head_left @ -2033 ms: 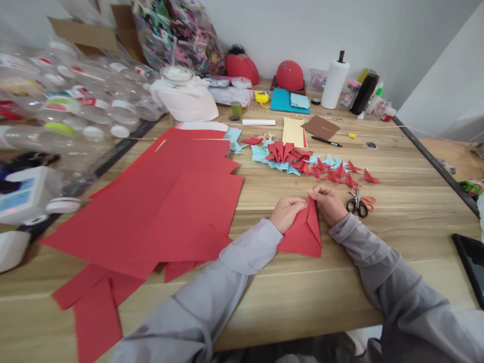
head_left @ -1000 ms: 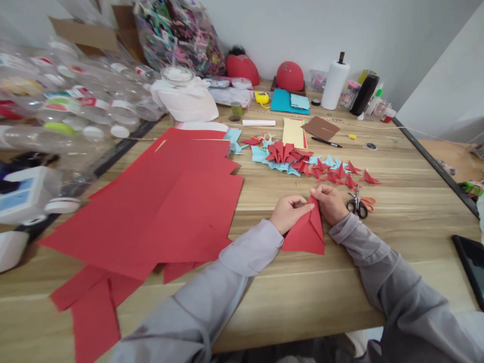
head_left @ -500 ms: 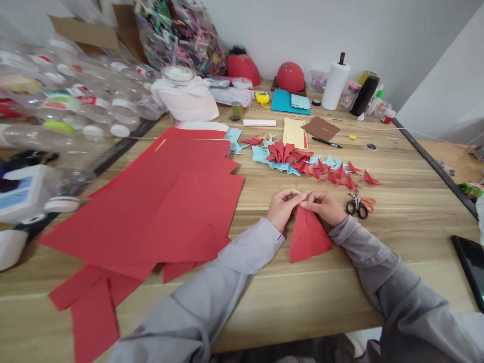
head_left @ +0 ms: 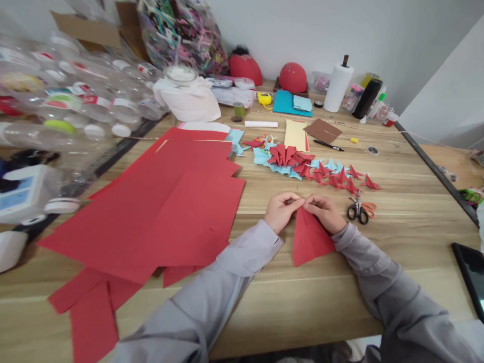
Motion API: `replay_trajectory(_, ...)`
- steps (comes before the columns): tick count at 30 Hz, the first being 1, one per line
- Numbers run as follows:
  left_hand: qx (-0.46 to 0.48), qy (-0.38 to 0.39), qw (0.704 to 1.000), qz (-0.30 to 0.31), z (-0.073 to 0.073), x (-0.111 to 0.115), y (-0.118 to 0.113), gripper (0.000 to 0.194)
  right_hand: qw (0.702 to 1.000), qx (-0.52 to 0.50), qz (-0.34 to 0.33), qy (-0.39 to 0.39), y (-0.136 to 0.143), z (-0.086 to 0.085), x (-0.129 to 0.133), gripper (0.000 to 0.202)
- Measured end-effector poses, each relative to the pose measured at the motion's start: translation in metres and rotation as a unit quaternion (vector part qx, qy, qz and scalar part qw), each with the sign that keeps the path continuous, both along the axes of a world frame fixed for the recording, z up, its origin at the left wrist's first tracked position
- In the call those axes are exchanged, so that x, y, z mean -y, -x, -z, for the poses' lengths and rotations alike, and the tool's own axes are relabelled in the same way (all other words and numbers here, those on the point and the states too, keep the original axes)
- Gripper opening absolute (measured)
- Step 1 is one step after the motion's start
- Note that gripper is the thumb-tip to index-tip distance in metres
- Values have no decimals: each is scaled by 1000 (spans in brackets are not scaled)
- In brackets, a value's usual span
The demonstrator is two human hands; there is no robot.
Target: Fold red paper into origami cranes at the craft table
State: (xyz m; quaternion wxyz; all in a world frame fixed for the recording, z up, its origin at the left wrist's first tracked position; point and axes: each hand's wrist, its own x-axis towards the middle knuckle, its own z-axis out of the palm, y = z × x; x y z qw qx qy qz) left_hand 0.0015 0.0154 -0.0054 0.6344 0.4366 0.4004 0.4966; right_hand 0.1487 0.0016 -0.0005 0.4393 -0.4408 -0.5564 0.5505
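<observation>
A creased piece of red paper (head_left: 312, 237) hangs down from my fingertips, its narrow top pinched and its wide end toward me. My left hand (head_left: 282, 210) grips the tip from the left with thumb and forefinger. From the other side my right hand (head_left: 325, 212) pinches the same tip, the paper running under its palm. Beyond the hands lie folded red paper pieces (head_left: 283, 154) and light blue folded ones (head_left: 260, 156). Black-handled scissors (head_left: 357, 213) rest right of my right hand, over an orange-handled pair (head_left: 369, 207).
Large red paper sheets (head_left: 151, 217) cover the left of the table (head_left: 302, 312). Plastic bottles (head_left: 94, 106) crowd the far left. A black pen (head_left: 328, 145), yellow paper (head_left: 295, 133) and brown paper (head_left: 321, 130) lie behind. A phone (head_left: 471, 272) sits at the right edge.
The red paper's lower end has swung slightly to the right. Both hands keep their pinch at its tip, and the view has shifted a little.
</observation>
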Motion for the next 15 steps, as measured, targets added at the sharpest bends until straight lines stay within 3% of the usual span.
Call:
replay_trajectory(8, 47, 86, 995, -27, -3, -3, 2, 21, 999, 24, 4, 30, -3, -5, 2, 16)
replay_trajectory(15, 113, 126, 975, -144, -9, -19, 16, 22, 998, 24, 6, 56, -15, 3, 3, 15)
